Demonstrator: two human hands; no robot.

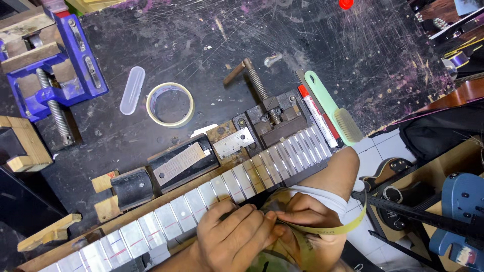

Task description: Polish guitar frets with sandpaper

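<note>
A guitar neck lies slantwise along the bench's front edge, with pale tape covering the wood between its metal frets. My left hand rests against the near edge of the neck, fingertips pinched on one end of a yellowish tape strip. My right hand meets it just to the right and pinches the same strip. The strip curls away to the right, past my knee. Both hands are below the middle frets.
On the dark scratched bench are a masking tape roll, a clear plastic tube, a blue vise, a small screw clamp, a steel ruler, black radius blocks, a red marker and a green brush. Guitar bodies lie at the right.
</note>
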